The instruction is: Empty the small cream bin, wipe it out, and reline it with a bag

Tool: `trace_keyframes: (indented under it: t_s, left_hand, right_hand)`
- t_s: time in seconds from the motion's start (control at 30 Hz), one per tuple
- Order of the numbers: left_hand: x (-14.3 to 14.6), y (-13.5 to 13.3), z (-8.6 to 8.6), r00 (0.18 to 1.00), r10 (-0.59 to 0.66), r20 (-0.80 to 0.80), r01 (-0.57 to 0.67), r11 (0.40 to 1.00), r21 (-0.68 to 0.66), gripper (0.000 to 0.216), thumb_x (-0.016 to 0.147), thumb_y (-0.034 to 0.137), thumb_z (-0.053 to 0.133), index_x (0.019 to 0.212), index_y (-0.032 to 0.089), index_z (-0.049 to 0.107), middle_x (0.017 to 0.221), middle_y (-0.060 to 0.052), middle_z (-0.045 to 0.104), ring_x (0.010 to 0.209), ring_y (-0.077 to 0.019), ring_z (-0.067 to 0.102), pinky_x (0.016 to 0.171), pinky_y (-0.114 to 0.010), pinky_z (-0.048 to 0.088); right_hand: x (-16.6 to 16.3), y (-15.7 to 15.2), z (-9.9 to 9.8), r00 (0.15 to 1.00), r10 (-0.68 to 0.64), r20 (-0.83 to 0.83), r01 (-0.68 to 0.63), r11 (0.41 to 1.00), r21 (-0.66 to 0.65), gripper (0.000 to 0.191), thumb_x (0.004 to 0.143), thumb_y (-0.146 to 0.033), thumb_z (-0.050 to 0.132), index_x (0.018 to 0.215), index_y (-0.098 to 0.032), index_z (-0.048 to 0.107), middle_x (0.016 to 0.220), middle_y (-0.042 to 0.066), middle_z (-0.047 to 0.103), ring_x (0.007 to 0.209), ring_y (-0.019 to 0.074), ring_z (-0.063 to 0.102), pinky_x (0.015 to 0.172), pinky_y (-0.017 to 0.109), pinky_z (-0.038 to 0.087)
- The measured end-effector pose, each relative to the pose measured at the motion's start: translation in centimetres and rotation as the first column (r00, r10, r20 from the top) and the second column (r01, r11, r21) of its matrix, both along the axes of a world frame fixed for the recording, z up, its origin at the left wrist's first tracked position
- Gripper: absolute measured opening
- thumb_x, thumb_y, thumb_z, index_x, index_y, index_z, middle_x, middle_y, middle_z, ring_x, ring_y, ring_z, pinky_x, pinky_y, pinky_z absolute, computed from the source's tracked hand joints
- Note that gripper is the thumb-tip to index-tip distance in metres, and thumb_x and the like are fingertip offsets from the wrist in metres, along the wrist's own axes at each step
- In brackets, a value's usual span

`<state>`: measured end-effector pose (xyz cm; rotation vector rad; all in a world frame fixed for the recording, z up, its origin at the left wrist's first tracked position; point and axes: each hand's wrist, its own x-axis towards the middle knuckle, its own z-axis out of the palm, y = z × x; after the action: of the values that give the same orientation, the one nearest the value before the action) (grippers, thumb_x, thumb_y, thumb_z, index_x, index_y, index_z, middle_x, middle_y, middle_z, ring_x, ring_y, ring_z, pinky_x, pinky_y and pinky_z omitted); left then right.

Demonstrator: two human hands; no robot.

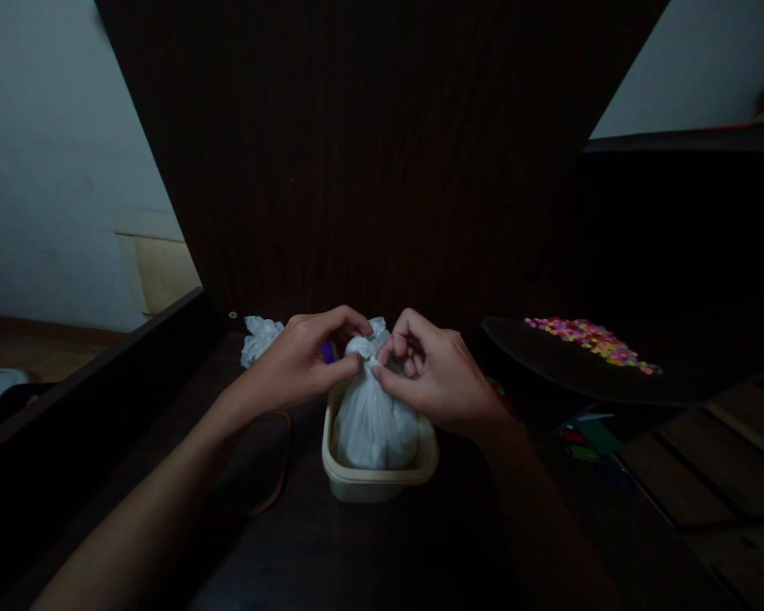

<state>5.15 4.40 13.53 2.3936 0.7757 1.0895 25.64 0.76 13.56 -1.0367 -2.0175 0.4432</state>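
A white plastic bag (375, 424), bulging and gathered to a twisted neck, sits inside a cream plastic tub (375, 484). My left hand (311, 352) pinches the neck from the left, thumb below and fingers above. From the right, my right hand (436, 365) grips the same neck between thumb and curled index finger. What fills the bag is hidden by the plastic. Something small and purple (328, 350) shows behind my left fingers.
Crumpled white plastic (259, 338) lies left of the tub, against a dark wooden panel (369, 170). A dark rounded lid-like piece (255, 467) rests near my left forearm. At right, colourful small pieces (592, 339) are heaped on a dark surface.
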Motion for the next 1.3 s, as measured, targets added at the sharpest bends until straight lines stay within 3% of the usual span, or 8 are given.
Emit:
trace_keyframes:
  t_s: [0.23, 0.5, 0.77, 0.93, 1.03, 1.17, 1.3]
  left_hand:
    - [0.0, 0.6, -0.3, 0.998, 0.038, 0.042, -0.036, 0.997, -0.067, 0.018, 0.081, 0.018, 0.06, 0.098, 0.017, 0.067, 0.089, -0.002, 0.072, 0.077, -0.0151, 0.065, 0.067, -0.024, 0.048]
    - [0.7, 0.7, -0.8, 0.969, 0.064, 0.24, 0.006, 0.96, -0.279, 0.016, 0.077, 0.022, 0.063, 0.092, 0.016, 0.062, 0.074, 0.002, 0.061, 0.066, -0.0124, 0.057, 0.058, -0.023, 0.045]
    - [0.6, 1.0, -0.9, 0.976, 0.101, 0.195, -0.069, 0.984, -0.162, 0.012, 0.075, 0.019, 0.064, 0.087, 0.016, 0.064, 0.073, 0.002, 0.062, 0.066, -0.0121, 0.057, 0.061, -0.023, 0.044]
    - [0.6, 1.2, -0.8, 0.98, 0.069, 0.185, -0.031, 0.979, -0.2, 0.014, 0.075, 0.021, 0.064, 0.088, 0.015, 0.065, 0.075, 0.001, 0.064, 0.068, -0.0128, 0.058, 0.063, -0.024, 0.045]
    - [0.7, 0.9, -0.6, 0.973, 0.084, 0.215, -0.03, 0.97, -0.241, 0.013, 0.074, 0.021, 0.065, 0.086, 0.015, 0.065, 0.072, 0.002, 0.061, 0.064, -0.0115, 0.054, 0.059, -0.023, 0.042]
    - [1.1, 0.5, -0.5, 0.959, 0.112, 0.261, -0.027, 0.951, -0.309, 0.011, 0.073, 0.022, 0.065, 0.08, 0.015, 0.062, 0.063, 0.004, 0.056, 0.058, -0.0102, 0.05, 0.055, -0.022, 0.038]
    - [1.1, 0.4, -0.5, 0.953, 0.11, 0.281, -0.015, 0.947, -0.322, 0.012, 0.073, 0.023, 0.067, 0.081, 0.015, 0.062, 0.063, 0.004, 0.057, 0.057, -0.0098, 0.05, 0.053, -0.021, 0.037]
  right_hand:
    - [0.3, 0.2, 0.0, 0.995, 0.047, 0.087, -0.053, 0.996, 0.066, 0.026, 0.072, -0.01, 0.066, 0.078, -0.022, 0.045, 0.075, -0.006, 0.061, 0.056, 0.0074, 0.045, 0.056, 0.021, 0.033]
    - [-1.2, -0.2, -0.3, 0.984, -0.118, 0.137, 0.092, 0.979, 0.184, 0.025, 0.076, -0.022, 0.075, 0.082, -0.021, 0.051, 0.073, -0.006, 0.054, 0.06, 0.0102, 0.046, 0.059, 0.023, 0.031]
    - [-0.6, 0.3, -0.4, 0.994, 0.086, 0.07, -0.09, 0.994, 0.063, 0.016, 0.078, -0.009, 0.066, 0.081, -0.02, 0.054, 0.063, -0.009, 0.044, 0.053, 0.0077, 0.041, 0.053, 0.022, 0.031]
    - [0.1, 0.4, -0.3, 0.963, 0.269, 0.019, -0.268, 0.962, -0.055, 0.011, 0.081, -0.01, 0.065, 0.082, -0.019, 0.059, 0.064, -0.008, 0.047, 0.053, 0.007, 0.042, 0.051, 0.02, 0.033]
    - [-0.3, 0.4, -0.5, 0.984, 0.176, -0.016, -0.176, 0.982, -0.062, 0.014, 0.079, -0.014, 0.068, 0.086, -0.02, 0.058, 0.062, -0.01, 0.044, 0.05, 0.0071, 0.041, 0.049, 0.02, 0.032]
    - [-1.5, 0.3, -0.8, 0.999, 0.004, 0.033, -0.006, 0.998, 0.066, 0.022, 0.076, -0.019, 0.075, 0.086, -0.02, 0.056, 0.07, -0.007, 0.053, 0.057, 0.0089, 0.046, 0.056, 0.022, 0.034]
    - [-2.0, 0.2, -0.9, 0.998, -0.026, 0.061, 0.017, 0.989, 0.147, 0.019, 0.077, -0.011, 0.068, 0.086, -0.02, 0.054, 0.076, -0.004, 0.056, 0.062, 0.0103, 0.048, 0.059, 0.023, 0.035]
